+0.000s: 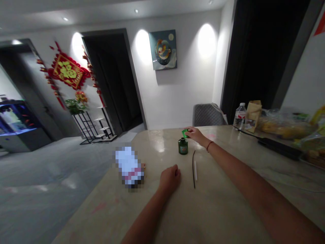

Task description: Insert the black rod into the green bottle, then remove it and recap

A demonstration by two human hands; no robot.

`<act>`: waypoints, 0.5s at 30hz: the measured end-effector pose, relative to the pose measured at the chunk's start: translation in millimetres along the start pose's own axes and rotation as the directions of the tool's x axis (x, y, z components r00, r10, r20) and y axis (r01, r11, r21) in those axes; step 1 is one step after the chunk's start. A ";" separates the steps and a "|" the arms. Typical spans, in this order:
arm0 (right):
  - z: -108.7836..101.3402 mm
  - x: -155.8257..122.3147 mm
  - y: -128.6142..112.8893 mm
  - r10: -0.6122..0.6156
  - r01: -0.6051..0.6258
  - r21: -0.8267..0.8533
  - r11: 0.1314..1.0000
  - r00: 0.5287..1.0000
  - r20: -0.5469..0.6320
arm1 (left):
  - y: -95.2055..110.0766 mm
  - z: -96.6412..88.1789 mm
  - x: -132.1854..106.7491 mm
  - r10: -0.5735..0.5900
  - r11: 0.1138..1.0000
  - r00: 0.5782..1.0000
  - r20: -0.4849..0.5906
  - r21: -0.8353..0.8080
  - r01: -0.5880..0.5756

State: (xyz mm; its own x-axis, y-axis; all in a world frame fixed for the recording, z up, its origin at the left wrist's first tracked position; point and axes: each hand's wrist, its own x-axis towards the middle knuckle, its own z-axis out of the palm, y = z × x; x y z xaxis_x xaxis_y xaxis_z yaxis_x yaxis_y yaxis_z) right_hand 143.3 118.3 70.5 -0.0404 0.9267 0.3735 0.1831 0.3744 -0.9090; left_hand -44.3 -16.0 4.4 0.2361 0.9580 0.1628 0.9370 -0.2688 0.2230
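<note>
Left hand (169, 177): curled into a loose fist, resting on the bench (215, 210), holding nothing. Right hand (196, 135): arm stretched forward, fingertips pinching a small green cap (185, 133). The cap sits just above the mouth of the green bottle (183, 146), slightly toward 1 o'clock; whether cap and bottle touch cannot be told. The bottle stands upright on the bench at 1 o'clock from the left hand.

A thin black rod (193, 169) and a white stick (195, 170) lie side by side on the bench at 5 o'clock from the bottle, between the two forearms. A white object (129, 166), blurred out, lies at 9 o'clock from the left hand, near the bench edge.

Toward 2 o'clock from the bottle, at the far right of the bench, a clear water bottle (239, 117) stands upright. A brown paper bag (254, 115) is just beside it, and plastic bags (284, 127) of goods lie beyond. A grey chair (207, 115) stands behind the bench at 12 o'clock.
</note>
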 end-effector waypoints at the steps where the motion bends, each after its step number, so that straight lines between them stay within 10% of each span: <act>1: 4.6 3.2 2.5 -0.030 0.027 -0.053 0.998 0.998 -0.057 | 0.0 0.3 -0.2 0.004 1.000 1.000 -0.006 0.002 -0.004; 5: 14.4 7.0 17.0 -0.120 0.086 -0.214 0.973 0.981 -0.150 | 1.2 0.5 -0.9 0.009 1.000 1.000 -0.017 0.005 -0.009; 15: 22.5 -14.1 41.1 -0.048 0.058 -0.338 0.939 0.998 0.036 | 2.9 -2.2 -1.8 -0.003 1.000 1.000 0.009 -0.026 0.003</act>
State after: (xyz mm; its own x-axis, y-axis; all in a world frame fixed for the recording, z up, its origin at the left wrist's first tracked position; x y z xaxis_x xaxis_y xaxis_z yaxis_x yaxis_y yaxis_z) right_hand 129.3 121.4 23.7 -0.0847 0.9081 0.4100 0.5020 0.3943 -0.7697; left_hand -42.6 -18.7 6.8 0.2359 0.9597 0.1530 0.9309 -0.2683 0.2480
